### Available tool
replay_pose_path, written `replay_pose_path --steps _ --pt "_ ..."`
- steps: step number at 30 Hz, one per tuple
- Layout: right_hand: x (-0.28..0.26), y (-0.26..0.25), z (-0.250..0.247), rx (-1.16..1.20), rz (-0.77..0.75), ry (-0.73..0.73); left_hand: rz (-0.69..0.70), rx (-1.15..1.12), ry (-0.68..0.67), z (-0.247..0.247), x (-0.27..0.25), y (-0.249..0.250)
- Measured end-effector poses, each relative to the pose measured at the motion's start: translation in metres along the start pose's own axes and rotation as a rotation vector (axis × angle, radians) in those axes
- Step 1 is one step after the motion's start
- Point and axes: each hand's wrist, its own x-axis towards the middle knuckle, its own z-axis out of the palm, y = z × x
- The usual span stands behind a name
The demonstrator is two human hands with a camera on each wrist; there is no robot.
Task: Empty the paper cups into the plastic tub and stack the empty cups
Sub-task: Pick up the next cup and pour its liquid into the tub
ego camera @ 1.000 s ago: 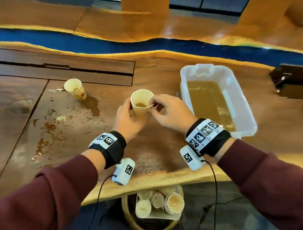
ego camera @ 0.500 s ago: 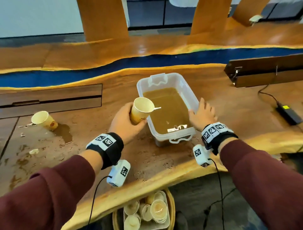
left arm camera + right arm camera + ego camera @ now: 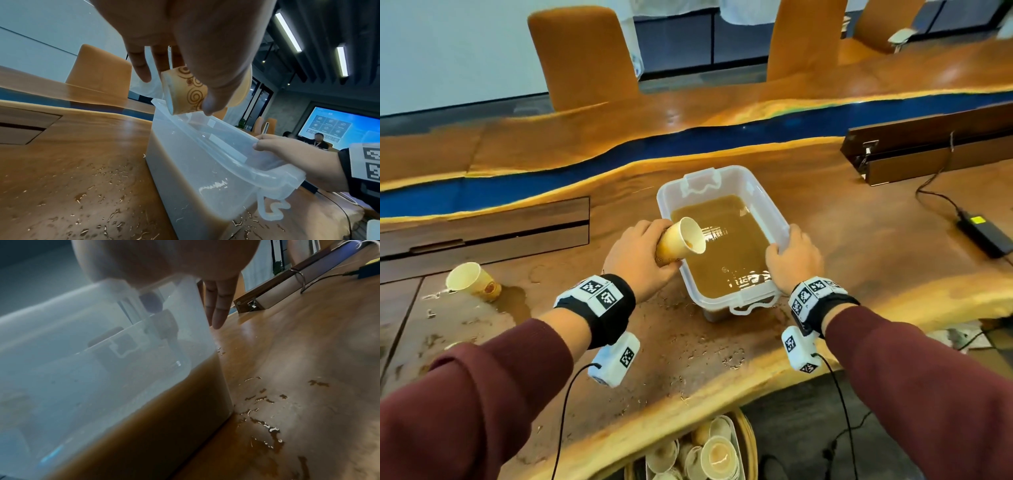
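Observation:
My left hand [image 3: 642,255] grips a paper cup [image 3: 681,240] with brown swirl print, tipped on its side with the mouth over the left rim of the clear plastic tub [image 3: 767,202]. The tub holds brown liquid. My right hand [image 3: 792,258] holds the tub's right rim, thumb over the edge inside and fingers down the outer wall [image 3: 218,308]. In the left wrist view the cup [image 3: 189,94] sits between my thumb and fingers above the tub [image 3: 205,162]. A second paper cup [image 3: 472,282] lies tipped on the table at the left beside a brown puddle.
Brown splashes and droplets [image 3: 688,356] dot the wooden table around the tub. A basket with several used cups [image 3: 709,455] sits below the table's near edge. A black power adapter [image 3: 984,233] with its cable lies at the right. Chairs stand behind the table.
My left hand has carried the cup to the tub and tipped it from upright to lying over the rim. My right hand let go of the cup and took hold of the tub's right rim.

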Motion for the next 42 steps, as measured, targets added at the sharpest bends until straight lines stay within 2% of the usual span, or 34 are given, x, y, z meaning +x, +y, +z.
replay_pose_path --steps 42 --pt "-0.002 0.004 0.001 0.019 -0.003 0.037 0.169 0.312 -0.012 -0.017 0.013 0.007"
